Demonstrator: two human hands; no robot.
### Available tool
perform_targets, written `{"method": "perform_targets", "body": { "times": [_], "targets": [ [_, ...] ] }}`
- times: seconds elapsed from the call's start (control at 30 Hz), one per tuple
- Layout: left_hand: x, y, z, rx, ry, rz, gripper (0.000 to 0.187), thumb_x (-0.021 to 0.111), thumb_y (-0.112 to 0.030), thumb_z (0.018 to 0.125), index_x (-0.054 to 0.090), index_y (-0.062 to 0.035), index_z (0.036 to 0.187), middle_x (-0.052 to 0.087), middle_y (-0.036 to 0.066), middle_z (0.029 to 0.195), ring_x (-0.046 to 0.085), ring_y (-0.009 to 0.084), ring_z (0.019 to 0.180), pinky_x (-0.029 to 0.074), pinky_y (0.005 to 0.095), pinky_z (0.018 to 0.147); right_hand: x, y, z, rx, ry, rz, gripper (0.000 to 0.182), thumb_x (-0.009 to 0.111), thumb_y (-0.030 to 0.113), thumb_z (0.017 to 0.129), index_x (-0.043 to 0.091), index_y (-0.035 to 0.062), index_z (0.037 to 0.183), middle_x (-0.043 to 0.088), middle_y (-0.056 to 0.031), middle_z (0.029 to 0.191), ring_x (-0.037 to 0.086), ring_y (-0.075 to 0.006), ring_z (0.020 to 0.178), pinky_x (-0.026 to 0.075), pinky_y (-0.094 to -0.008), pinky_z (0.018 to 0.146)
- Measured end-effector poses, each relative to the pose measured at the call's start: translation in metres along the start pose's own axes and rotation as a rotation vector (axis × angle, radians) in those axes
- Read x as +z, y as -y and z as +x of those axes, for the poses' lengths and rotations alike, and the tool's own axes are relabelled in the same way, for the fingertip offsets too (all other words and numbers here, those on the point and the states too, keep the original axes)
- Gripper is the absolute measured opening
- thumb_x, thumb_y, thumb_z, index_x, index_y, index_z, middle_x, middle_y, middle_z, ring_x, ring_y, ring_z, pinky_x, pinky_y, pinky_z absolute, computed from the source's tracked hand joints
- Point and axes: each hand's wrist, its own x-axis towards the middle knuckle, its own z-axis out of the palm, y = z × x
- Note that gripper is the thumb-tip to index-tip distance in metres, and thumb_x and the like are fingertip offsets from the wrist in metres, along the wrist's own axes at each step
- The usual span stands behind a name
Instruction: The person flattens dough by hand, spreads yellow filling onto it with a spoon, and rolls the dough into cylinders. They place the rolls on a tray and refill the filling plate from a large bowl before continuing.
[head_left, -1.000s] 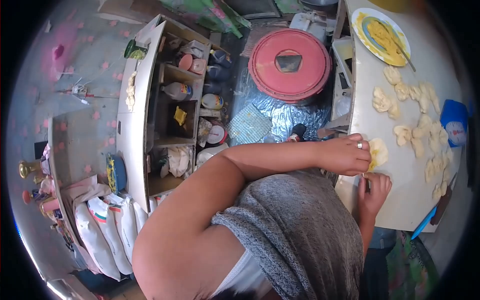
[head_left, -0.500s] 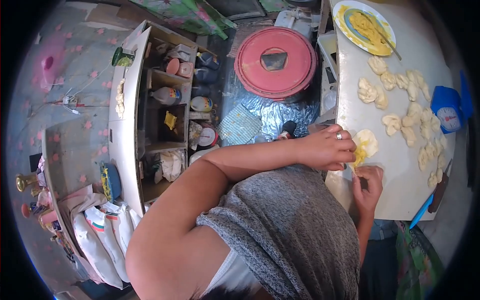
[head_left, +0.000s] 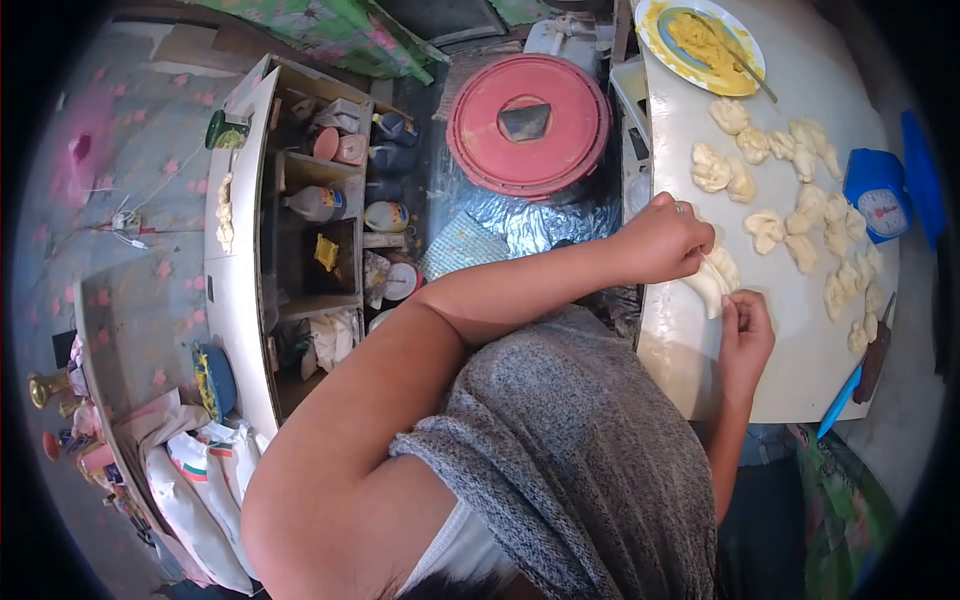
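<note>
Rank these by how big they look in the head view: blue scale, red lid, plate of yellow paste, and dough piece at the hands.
1. Red lid
2. Plate of yellow paste
3. Blue scale
Unsure: dough piece. What shows looks smallest, but the left hand hides part.

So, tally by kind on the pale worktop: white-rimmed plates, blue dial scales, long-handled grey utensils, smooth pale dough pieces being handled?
White-rimmed plate: 1
Blue dial scale: 1
Long-handled grey utensil, in yellow paste: 1
Smooth pale dough piece being handled: 1
Total: 4
</note>
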Motion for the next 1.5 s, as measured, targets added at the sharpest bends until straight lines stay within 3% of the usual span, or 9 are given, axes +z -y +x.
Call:
{"method": "perform_targets", "body": {
  "times": [0.17, 0.37, 0.67, 0.8, 0.9, 0.97, 1.1, 1.3, 1.5],
  "targets": [
    [-0.002, 0.001, -0.007, 0.2, 0.078, 0.213, 0.011, 0.067, -0.015, 0.073, 0.064, -0.012, 0.083, 0.059, 0.0, 0.088, 0.054, 0.0207, 0.095, 0.036, 0.0369, 0.083, -0.011, -0.006, -0.007, -0.384, 0.104, -0.711, 0.014, 0.066, 0.017, 0.084, 0.065, 0.008, 0.095, 0.059, -0.0086, 0.086, 0.055, -0.0253, 0.084, 0.04, -0.0356, 0.075],
    [-0.012, 0.002, -0.023, 0.272, 0.065, 0.116, 0.012, 0.069, -0.018, 0.076, 0.068, -0.0123, 0.087, 0.055, 0.002, 0.101, 0.048, 0.0219, 0.103, 0.032, 0.0392, 0.084, 0.005, 0.001, -0.016, -0.538, -0.05, -0.773, 0.015, 0.064, 0.023, 0.084, 0.065, 0.0086, 0.09, 0.057, -0.0061, 0.093, 0.052, -0.0264, 0.092, 0.036, -0.0399, 0.082],
    [-0.008, 0.01, -0.007, 0.024, -0.051, 0.105, 0.018, 0.062, -0.02, 0.082, 0.063, -0.004, 0.074, 0.053, 0.006, 0.101, 0.043, 0.025, 0.108, 0.028, 0.0437, 0.084, -0.011, -0.003, -0.006, -0.184, -0.008, -0.719, 0.014, 0.056, 0.018, 0.087, 0.062, 0.006, 0.082, 0.056, -0.0066, 0.091, 0.047, -0.0265, 0.096, 0.031, -0.0412, 0.087],
    [-0.006, 0.003, -0.003, -0.006, -0.084, 0.287, 0.013, 0.064, -0.019, 0.078, 0.063, -0.0059, 0.076, 0.053, 0.006, 0.102, 0.045, 0.0235, 0.107, 0.03, 0.0426, 0.085, -0.004, 0.012, -0.003, -0.177, -0.013, -0.95, 0.014, 0.054, 0.018, 0.087, 0.063, 0.0066, 0.089, 0.057, -0.0064, 0.092, 0.047, -0.0268, 0.099, 0.031, -0.0425, 0.087],
    [-0.002, 0.007, -0.004, 0.096, -0.272, 0.288, 0.012, 0.065, -0.019, 0.075, 0.064, -0.009, 0.081, 0.055, 0.005, 0.1, 0.048, 0.0219, 0.105, 0.031, 0.0423, 0.086, 0.0, 0.002, -0.001, -0.293, -0.239, -0.936, 0.017, 0.056, 0.016, 0.086, 0.063, 0.0079, 0.099, 0.058, -0.0066, 0.097, 0.048, -0.0276, 0.102, 0.033, -0.0421, 0.086],
    [0.001, 0.018, -0.01, 0.258, -0.006, 0.335, 0.015, 0.067, -0.019, 0.074, 0.064, -0.012, 0.086, 0.056, 0.003, 0.1, 0.05, 0.0216, 0.103, 0.032, 0.0426, 0.086, -0.008, -0.015, 0.001, -0.412, -0.025, -0.688, 0.023, 0.058, 0.015, 0.084, 0.063, 0.0096, 0.106, 0.059, -0.0069, 0.1, 0.05, -0.0279, 0.101, 0.034, -0.0408, 0.087],
    [-0.004, 0.01, -0.017, 0.264, -0.023, 0.411, 0.014, 0.067, -0.021, 0.074, 0.064, -0.0134, 0.086, 0.057, 0.002, 0.1, 0.05, 0.0216, 0.103, 0.033, 0.0431, 0.086, -0.008, -0.007, -0.003, -0.422, 0.069, -0.746, 0.021, 0.061, 0.015, 0.083, 0.064, 0.0098, 0.103, 0.059, -0.0074, 0.099, 0.052, -0.0278, 0.097, 0.035, -0.0393, 0.087],
    [-0.003, 0.013, -0.009, 0.288, -0.12, 0.313, 0.014, 0.066, -0.025, 0.079, 0.064, -0.0112, 0.08, 0.056, 0.002, 0.101, 0.048, 0.0227, 0.103, 0.031, 0.0424, 0.084, -0.008, -0.006, 0.0, -0.517, -0.087, -0.768, 0.013, 0.061, 0.017, 0.084, 0.065, 0.0096, 0.093, 0.057, -0.0057, 0.098, 0.05, -0.0265, 0.097, 0.033, -0.04, 0.086],
    [-0.005, 0.003, 0.01, 0.008, -0.085, 0.292, 0.009, 0.064, -0.016, 0.075, 0.065, -0.0098, 0.081, 0.052, 0.006, 0.103, 0.044, 0.0244, 0.107, 0.029, 0.0423, 0.084, -0.007, 0.006, 0.014, -0.26, -0.024, -0.809, 0.007, 0.061, 0.016, 0.083, 0.063, 0.0087, 0.085, 0.056, -0.0057, 0.096, 0.049, -0.0272, 0.098, 0.032, -0.0403, 0.09]
  ]
}}
